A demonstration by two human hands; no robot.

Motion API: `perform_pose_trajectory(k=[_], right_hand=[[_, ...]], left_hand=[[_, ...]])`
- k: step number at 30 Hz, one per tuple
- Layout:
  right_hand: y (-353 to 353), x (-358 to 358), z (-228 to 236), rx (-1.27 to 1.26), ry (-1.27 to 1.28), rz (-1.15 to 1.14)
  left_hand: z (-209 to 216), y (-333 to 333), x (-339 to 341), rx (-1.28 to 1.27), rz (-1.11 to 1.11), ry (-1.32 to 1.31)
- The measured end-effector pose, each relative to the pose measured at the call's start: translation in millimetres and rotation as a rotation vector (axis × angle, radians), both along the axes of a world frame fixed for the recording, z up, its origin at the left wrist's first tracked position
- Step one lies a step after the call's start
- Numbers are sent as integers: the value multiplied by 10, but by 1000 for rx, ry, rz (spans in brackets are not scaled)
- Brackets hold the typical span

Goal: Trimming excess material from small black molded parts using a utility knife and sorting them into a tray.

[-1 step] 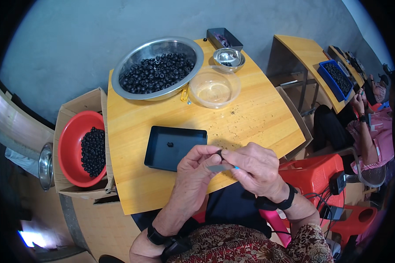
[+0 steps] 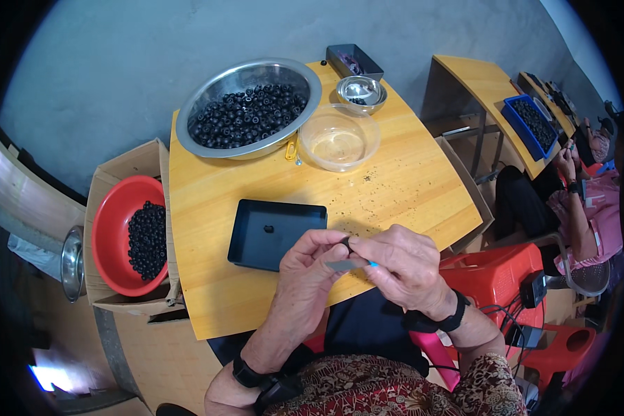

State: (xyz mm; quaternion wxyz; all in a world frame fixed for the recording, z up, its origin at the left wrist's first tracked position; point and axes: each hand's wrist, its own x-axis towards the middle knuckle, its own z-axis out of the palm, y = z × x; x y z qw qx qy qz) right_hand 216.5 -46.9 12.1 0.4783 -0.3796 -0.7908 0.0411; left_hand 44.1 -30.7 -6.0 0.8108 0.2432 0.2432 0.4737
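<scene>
My left hand (image 2: pixel 308 262) pinches a small black round piece (image 2: pixel 344 243), largely hidden by the fingers. The fingers of my right hand (image 2: pixel 403 267) are closed around a small flat-bladed tool, perhaps a knife. Its grey blade (image 2: pixel 347 265) points left below the black piece, and a bit of blue shows by the thumb. Both hands are held together over the table's near edge. Just left of them, a black tray (image 2: pixel 246 239) holds one small black piece (image 2: pixel 268 228).
A steel basin (image 2: pixel 191 142) of black ring-like pieces, a clear plastic bowl (image 2: pixel 340 139), a small metal bowl (image 2: pixel 378 104) and a dark box (image 2: pixel 369 69) stand at the back. Dark crumbs dot the wooden table (image 2: pixel 423 187). Left is a red basin (image 2: pixel 111 236); a co-worker sits right.
</scene>
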Motion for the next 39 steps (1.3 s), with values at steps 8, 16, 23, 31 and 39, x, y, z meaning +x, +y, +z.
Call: perform_pose_trajectory(k=[8,16,23,31,39], right_hand=[[7,79,-5,8,-5,-103],[-5,124,-3,123,-248,-148],[5,139,-40,134,-278,-151],[23,143,-103,161,-270,-110],[177,199,-315,83,-355,-163]], left_hand=[[-68,-9,-50,2,-9,-24],[-106,-1,-68,34,-35,-66],[-101,1,-47,1,-41,-74],[-187,15,-84,26,-89,-135],[-117,-66,-72,149,-223,-210]])
